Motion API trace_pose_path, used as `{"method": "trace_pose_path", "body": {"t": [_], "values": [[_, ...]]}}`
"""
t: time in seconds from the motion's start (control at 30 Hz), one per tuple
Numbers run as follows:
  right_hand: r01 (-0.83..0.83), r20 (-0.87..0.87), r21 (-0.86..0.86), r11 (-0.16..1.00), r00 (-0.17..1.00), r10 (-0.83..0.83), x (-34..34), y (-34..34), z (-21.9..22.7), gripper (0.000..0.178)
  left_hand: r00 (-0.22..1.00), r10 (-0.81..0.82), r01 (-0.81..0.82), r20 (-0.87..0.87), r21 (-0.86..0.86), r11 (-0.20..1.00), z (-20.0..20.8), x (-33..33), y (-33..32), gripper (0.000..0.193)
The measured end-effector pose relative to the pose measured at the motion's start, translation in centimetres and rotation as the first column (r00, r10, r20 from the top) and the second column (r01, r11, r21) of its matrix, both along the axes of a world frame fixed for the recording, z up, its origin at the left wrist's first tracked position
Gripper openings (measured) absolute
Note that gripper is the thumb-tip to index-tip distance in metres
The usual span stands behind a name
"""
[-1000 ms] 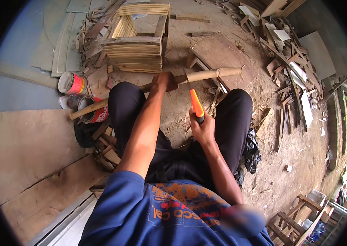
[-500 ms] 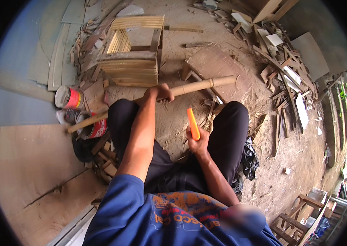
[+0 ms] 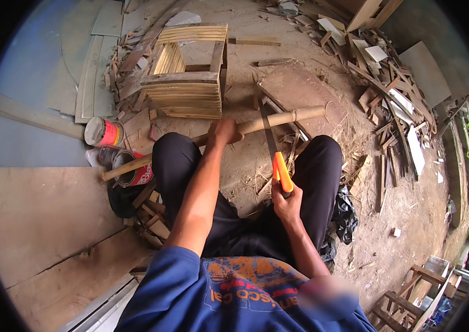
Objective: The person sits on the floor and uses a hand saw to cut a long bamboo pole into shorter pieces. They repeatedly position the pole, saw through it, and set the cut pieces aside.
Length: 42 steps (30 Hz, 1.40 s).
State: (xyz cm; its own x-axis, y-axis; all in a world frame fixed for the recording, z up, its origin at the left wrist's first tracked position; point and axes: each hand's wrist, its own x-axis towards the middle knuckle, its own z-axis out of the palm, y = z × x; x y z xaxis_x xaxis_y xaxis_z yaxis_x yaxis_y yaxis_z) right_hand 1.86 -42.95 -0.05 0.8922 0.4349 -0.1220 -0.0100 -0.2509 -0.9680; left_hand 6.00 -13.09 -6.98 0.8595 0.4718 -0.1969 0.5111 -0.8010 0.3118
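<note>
My left hand (image 3: 225,131) is wrapped round a long bamboo pole (image 3: 262,123), which runs from beside my left knee out to the right. The pole's right part rests over a low wooden board (image 3: 306,91) that stands in front of me. In my right hand (image 3: 288,203) is a handsaw (image 3: 270,135) with an orange handle. Its dark blade points away from me and crosses the bamboo to the right of my left hand. Whether the teeth touch the pole I cannot tell.
A slatted wooden frame (image 3: 184,74) stands beyond my left hand. Paint cans (image 3: 103,131) sit left of my left knee. Wood offcuts (image 3: 395,105) are heaped at the right, and a black plastic bag (image 3: 346,216) lies by my right leg. A wooden stool (image 3: 406,299) is at the lower right.
My right hand has moved a little right, and the saw blade now lies across the bamboo. The left hand keeps its hold on the pole.
</note>
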Motion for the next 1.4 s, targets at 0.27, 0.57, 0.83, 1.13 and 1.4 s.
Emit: {"method": "trace_pose_path", "body": {"t": [0.27,0.57,0.83,1.13,1.4], "values": [[-0.056,0.048,0.015,0.998,0.997,0.055,-0.7,-1.1,0.8,0.022,0.989,0.11,-0.122,0.098,0.137,0.983,-1.3,-1.3,-3.2,0.025],[-0.066,-0.098,0.029,0.997,0.993,0.069,-1.9,-2.7,1.2,0.02,0.938,0.115,-0.225,0.326,0.324,0.919,-3.6,-2.7,-6.2,0.034],[-0.136,0.001,0.026,0.99,0.991,0.136,-2.2,-3.2,1.6,0.021,0.968,0.186,-0.225,0.166,0.263,0.938,-1.9,-2.9,-7.5,0.051],[-0.048,-0.019,0.146,0.988,0.999,0.051,-1.5,-2.6,-0.6,0.015,0.895,-0.068,0.111,0.442,-0.071,0.991,-0.7,-2.2,-4.0,0.036],[-0.06,-0.014,0.204,0.977,0.998,0.064,-1.5,-3.1,-1.4,0.012,0.746,0.156,0.089,0.648,-0.328,0.94,-0.9,-1.5,-4.4,0.02]]}}
